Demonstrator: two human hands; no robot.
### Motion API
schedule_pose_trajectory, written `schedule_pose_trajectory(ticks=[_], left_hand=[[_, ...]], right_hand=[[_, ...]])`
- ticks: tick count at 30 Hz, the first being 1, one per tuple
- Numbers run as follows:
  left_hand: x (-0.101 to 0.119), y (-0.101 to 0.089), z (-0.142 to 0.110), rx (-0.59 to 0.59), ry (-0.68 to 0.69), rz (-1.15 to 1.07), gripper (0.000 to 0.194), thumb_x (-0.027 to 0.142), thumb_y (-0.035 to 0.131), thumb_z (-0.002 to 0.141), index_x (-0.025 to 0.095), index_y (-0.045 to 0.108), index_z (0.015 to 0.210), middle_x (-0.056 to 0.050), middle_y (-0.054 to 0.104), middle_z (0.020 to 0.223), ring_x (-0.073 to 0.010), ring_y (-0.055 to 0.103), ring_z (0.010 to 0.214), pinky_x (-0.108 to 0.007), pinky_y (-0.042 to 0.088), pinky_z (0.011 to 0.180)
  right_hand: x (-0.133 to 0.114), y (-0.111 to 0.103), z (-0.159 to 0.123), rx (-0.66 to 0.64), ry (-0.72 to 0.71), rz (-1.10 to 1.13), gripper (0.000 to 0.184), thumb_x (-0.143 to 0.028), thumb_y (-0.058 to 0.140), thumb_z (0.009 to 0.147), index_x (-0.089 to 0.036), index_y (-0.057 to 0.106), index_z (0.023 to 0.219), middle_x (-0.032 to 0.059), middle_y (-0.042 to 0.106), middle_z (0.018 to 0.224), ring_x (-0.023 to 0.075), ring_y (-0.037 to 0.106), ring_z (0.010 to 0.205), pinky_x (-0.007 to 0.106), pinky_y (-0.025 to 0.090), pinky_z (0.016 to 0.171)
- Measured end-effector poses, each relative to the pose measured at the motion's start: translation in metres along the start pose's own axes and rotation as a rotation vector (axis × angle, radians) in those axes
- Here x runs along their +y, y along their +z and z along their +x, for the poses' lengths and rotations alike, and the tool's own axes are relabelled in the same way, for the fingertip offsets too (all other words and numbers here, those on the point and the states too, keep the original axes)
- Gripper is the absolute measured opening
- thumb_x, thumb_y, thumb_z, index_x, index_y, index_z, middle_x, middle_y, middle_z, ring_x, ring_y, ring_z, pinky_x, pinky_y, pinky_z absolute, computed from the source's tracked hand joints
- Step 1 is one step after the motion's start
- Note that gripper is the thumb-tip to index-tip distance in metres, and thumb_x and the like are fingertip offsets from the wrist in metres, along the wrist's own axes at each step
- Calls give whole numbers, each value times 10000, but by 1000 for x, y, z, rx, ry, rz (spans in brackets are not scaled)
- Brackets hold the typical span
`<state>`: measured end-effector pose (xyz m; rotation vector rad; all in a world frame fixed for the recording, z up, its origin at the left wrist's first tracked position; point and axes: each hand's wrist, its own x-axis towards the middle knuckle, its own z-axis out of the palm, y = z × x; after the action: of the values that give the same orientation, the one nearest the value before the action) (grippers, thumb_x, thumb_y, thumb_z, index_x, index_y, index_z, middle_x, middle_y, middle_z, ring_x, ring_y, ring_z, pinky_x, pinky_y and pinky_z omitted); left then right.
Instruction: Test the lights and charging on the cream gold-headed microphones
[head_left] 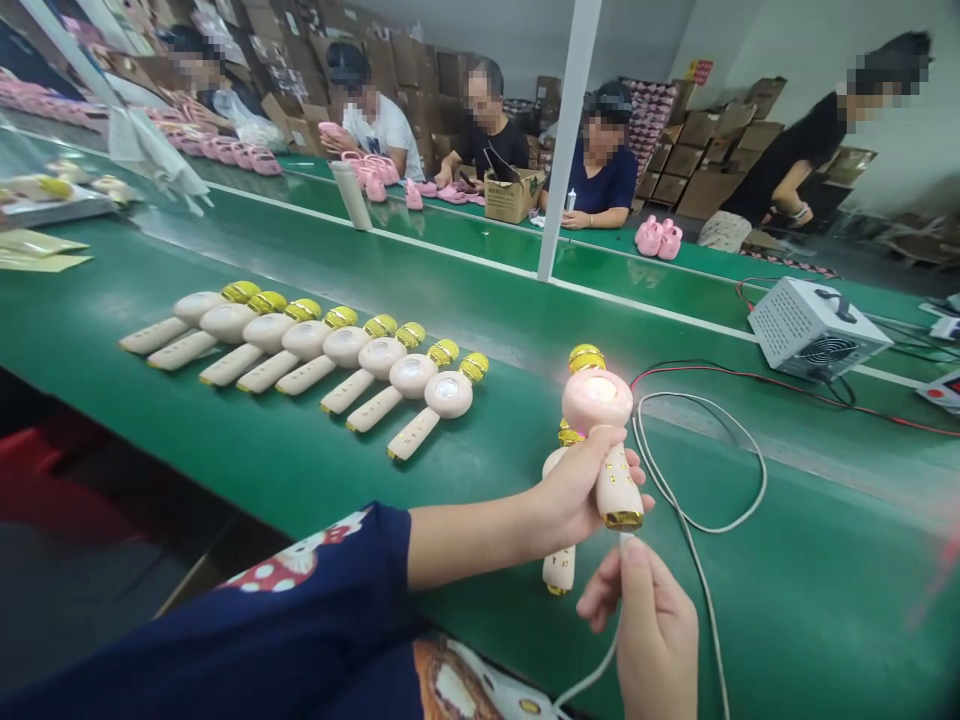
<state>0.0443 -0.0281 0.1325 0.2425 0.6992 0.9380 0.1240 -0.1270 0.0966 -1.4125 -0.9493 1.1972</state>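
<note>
Head view: left hand (574,492) grips lit microphone (597,402), partly hiding second microphone (559,571); right hand (654,615) pinches white plug (626,538), mostly covered.

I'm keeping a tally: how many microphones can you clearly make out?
10 microphones: eight in a row on the green table, one in the left hand, one partly hidden beneath it. The blurred pile at far left may include more.

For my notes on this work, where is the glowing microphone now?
In the head view, the glowing microphone is right of centre, held in the left hand, with the right hand holding the white cable at its bottom end.
</note>
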Motion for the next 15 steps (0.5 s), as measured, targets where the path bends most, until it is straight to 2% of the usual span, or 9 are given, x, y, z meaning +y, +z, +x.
schedule_pose_trajectory(ticks=[4, 8, 12, 15], left_hand=[[-2, -2, -1, -34, 149, 122, 192, 298, 580, 808, 154, 541, 688, -4, 547, 563, -104, 530, 456, -218, 458, 457], [-1, -2, -7, -96, 274, 246, 284, 396, 674, 703, 150, 538, 670, 8, 544, 545, -108, 550, 447, -196, 422, 432], [1, -1, -12, -131, 265, 268, 310, 431, 646, 728, 155, 522, 659, 20, 535, 549, -113, 570, 462, -192, 418, 440], [1, -2, -14, -137, 247, 290, 299, 419, 616, 761, 157, 515, 659, 21, 527, 544, -108, 563, 465, -188, 413, 441]], right_hand=[[10, -7, 4, -90, 40, -16, 513, -648, 444, 866, -196, 515, 634, -4, 542, 428, 105, 441, 381, 212, 355, 403], [11, -1, -2, -43, -32, -14, 490, -603, 402, 907, -201, 505, 646, -23, 524, 423, 88, 383, 381, 213, 309, 430], [8, 5, -6, -44, -173, -51, 471, -557, 375, 934, -207, 518, 653, -33, 509, 416, 97, 422, 406, 224, 342, 482], [9, 3, -4, -103, -145, -17, 478, -560, 361, 936, -206, 512, 654, -42, 487, 383, 88, 379, 369, 220, 330, 457]])
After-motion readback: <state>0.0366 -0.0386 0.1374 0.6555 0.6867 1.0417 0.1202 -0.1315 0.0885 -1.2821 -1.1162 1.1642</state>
